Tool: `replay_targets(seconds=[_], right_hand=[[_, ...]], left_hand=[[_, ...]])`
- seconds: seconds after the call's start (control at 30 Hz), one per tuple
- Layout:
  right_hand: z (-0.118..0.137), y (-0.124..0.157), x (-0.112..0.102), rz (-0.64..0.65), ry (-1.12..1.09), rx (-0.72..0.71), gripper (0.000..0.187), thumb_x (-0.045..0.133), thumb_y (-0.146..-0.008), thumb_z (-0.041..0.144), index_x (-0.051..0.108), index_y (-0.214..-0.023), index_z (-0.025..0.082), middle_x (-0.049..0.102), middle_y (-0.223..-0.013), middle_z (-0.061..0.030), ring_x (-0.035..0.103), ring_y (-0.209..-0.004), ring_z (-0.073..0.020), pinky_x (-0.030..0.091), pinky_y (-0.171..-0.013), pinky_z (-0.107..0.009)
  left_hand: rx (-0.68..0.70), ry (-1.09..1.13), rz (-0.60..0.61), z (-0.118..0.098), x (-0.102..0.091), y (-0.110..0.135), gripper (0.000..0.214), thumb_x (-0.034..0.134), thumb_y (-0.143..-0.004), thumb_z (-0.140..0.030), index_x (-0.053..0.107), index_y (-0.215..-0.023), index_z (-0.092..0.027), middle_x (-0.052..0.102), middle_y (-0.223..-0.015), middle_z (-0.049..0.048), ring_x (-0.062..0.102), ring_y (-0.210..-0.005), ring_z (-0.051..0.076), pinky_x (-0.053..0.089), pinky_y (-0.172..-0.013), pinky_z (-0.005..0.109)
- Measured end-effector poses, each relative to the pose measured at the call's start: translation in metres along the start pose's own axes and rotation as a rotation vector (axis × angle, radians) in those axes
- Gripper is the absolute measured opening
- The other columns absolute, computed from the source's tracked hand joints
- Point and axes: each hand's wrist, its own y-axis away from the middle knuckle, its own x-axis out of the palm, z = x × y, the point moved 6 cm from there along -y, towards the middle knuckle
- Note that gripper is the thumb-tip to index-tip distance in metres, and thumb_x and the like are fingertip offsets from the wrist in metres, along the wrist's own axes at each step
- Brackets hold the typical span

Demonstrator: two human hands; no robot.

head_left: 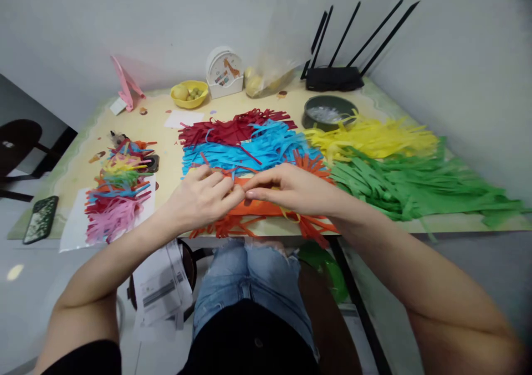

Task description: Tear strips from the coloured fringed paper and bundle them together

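Note:
My left hand (204, 196) and my right hand (286, 188) meet fingertip to fingertip above an orange fringed sheet (260, 207) at the table's front edge. The fingers of both are pinched together; whatever they grip is too small or hidden to make out. Bits of yellow strip show under the right hand. Just beyond my hands lie blue fringed strips (216, 156), with dark red fringed strips (226, 131) behind them. To the right of my right hand spread green fringed strips (394, 186) and yellow fringed strips (378, 137).
At left, a multicoloured fringe bundle (118, 184) lies partly on a white sheet (72, 225), near a phone (40, 220). Along the back stand a pink stand (124, 84), a yellow fruit bowl (189, 102), a giraffe-print holder (226, 90), a dark bowl (328, 121) and a black router (334, 79).

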Motion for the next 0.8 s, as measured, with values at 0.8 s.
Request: replay_targets(seconds=[0.8], right_hand=[[-0.014,-0.041,-0.008,-0.555,-0.344,-0.066,0.026,0.075,-0.082,0.041,0.061,-0.087,0.02,0.069,-0.071,0.0015,0.061,-0.059,-0.0108,0.047,-0.058,-0.023]], left_hand=[[-0.577,0.91,-0.558,0.052,0.027,-0.025,0.03,0.063,-0.094,-0.043,0.078,-0.094,-0.017,0.078,-0.1,0.008,0.07,-0.094,0.022,0.054,-0.086,0.032]])
